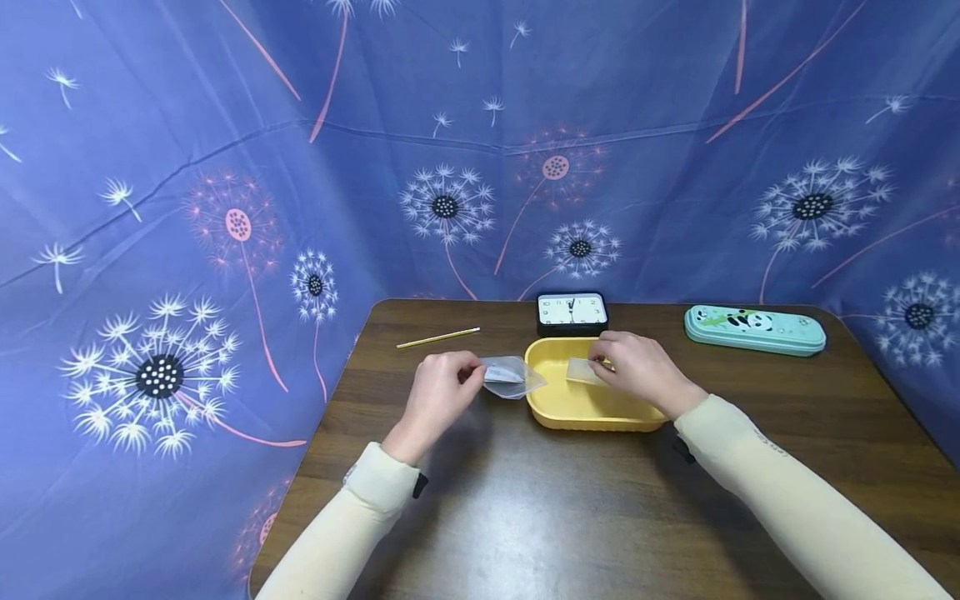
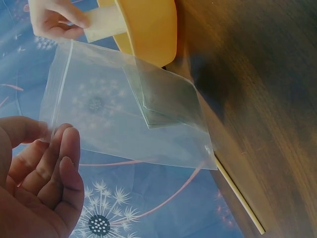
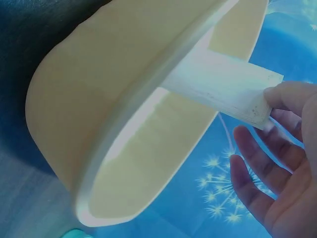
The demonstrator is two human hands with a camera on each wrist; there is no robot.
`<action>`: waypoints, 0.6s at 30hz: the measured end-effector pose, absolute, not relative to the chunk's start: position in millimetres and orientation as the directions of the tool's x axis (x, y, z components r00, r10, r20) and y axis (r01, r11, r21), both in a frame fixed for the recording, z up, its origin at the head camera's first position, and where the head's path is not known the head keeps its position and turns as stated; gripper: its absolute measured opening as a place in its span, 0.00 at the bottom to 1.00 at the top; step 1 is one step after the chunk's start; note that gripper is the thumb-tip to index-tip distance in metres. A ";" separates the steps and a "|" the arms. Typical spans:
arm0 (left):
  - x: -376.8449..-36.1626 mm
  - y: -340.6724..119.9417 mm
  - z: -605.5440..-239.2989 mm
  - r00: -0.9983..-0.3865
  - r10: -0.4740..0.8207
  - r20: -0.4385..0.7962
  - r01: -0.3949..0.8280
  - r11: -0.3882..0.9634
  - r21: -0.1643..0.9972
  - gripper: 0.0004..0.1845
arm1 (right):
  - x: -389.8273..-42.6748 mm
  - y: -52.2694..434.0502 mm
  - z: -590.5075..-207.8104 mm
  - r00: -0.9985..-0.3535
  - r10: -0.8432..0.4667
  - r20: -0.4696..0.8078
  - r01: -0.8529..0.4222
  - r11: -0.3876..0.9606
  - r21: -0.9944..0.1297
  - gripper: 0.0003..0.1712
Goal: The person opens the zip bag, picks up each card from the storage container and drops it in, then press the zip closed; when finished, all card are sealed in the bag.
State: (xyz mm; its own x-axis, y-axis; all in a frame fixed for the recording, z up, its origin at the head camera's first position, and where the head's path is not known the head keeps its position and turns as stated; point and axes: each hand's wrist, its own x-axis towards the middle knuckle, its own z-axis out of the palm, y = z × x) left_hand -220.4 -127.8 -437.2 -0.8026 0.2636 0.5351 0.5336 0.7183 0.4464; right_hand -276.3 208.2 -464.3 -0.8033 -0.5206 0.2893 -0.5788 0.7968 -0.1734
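Note:
My left hand (image 1: 441, 393) pinches the zip edge of a clear zip bag (image 2: 106, 119) between thumb and fingertips. Inside the bag, toward its far end, lie several flat greyish-green pieces (image 2: 171, 101). One corner of the bag overlaps the rim of a yellow plastic basin (image 1: 596, 418) in the head view. Over that basin, my right hand (image 1: 641, 367) grips a pale, flat rectangular piece (image 3: 233, 84) by its end, thumb on one face. The rest of this piece reaches across the basin's rim in the right wrist view; the other right-hand fingers are spread loosely.
Behind the basin is a black-framed clock (image 1: 572, 313). A yellow pencil (image 1: 438, 337) lies at the back left of the wooden table (image 1: 555, 517). To the back right sits a mint panda pencil case (image 1: 753, 330). A blue dandelion-print cloth (image 1: 645, 100) hangs behind.

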 end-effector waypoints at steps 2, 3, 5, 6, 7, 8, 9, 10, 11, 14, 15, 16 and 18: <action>-220.3 -127.5 -437.6 -0.801 0.265 0.537 0.535 0.717 0.446 0.07 | -273.4 207.5 -461.6 -0.791 -0.531 0.304 -0.592 0.788 -0.166 0.03; -220.2 -127.2 -437.6 -0.800 0.266 0.538 0.537 0.716 0.445 0.06 | -272.0 207.3 -460.4 -0.784 -0.535 0.315 -0.600 0.784 -0.161 0.03; -219.9 -127.0 -436.9 -0.798 0.267 0.540 0.540 0.715 0.444 0.06 | -269.6 206.3 -457.8 -0.760 -0.544 0.354 -0.620 0.770 -0.148 0.03; -219.6 -127.0 -436.5 -0.798 0.269 0.540 0.541 0.714 0.444 0.06 | -268.0 205.7 -456.2 -0.745 -0.548 0.380 -0.632 0.762 -0.141 0.03; -219.5 -126.9 -436.3 -0.797 0.269 0.541 0.542 0.713 0.444 0.06 | -266.2 204.9 -454.6 -0.728 -0.550 0.408 -0.644 0.753 -0.134 0.03; -219.3 -126.8 -435.9 -0.796 0.269 0.543 0.544 0.712 0.444 0.06 | -264.4 204.0 -452.7 -0.710 -0.553 0.437 -0.657 0.743 -0.128 0.03; -219.2 -126.8 -435.9 -0.795 0.269 0.544 0.545 0.711 0.444 0.06 | -262.5 203.0 -450.6 -0.691 -0.554 0.465 -0.670 0.733 -0.122 0.03; -219.1 -126.9 -435.9 -0.795 0.269 0.544 0.545 0.711 0.445 0.06 | -260.7 202.0 -448.5 -0.670 -0.555 0.493 -0.683 0.721 -0.116 0.03; -219.2 -126.9 -435.9 -0.795 0.269 0.544 0.545 0.711 0.445 0.06 | -258.9 200.9 -446.1 -0.650 -0.556 0.519 -0.695 0.710 -0.110 0.03; -219.4 -126.9 -436.0 -0.794 0.268 0.546 0.545 0.711 0.445 0.06 | -254.3 197.0 -438.7 -0.585 -0.556 0.591 -0.731 0.677 -0.086 0.04; -219.6 -127.0 -436.2 -0.795 0.269 0.544 0.545 0.711 0.445 0.06 | -252.8 195.4 -436.1 -0.561 -0.555 0.615 -0.743 0.665 -0.078 0.05; -219.7 -126.9 -436.0 -0.795 0.269 0.544 0.545 0.711 0.444 0.06 | -251.6 193.8 -433.7 -0.535 -0.554 0.638 -0.756 0.652 -0.067 0.05; -219.7 -126.6 -435.8 -0.795 0.269 0.544 0.545 0.711 0.444 0.06 | -248.9 189.7 -428.1 -0.481 -0.549 0.683 -0.781 0.622 -0.051 0.06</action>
State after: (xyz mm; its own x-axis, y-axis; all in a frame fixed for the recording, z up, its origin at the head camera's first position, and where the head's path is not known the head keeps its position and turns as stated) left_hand -219.7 -126.6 -435.8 -0.7949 0.2695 0.5436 0.5449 0.7111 0.4444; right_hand -248.9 189.7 -428.1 -0.4812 -0.5491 0.6834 -0.7815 0.6219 -0.0505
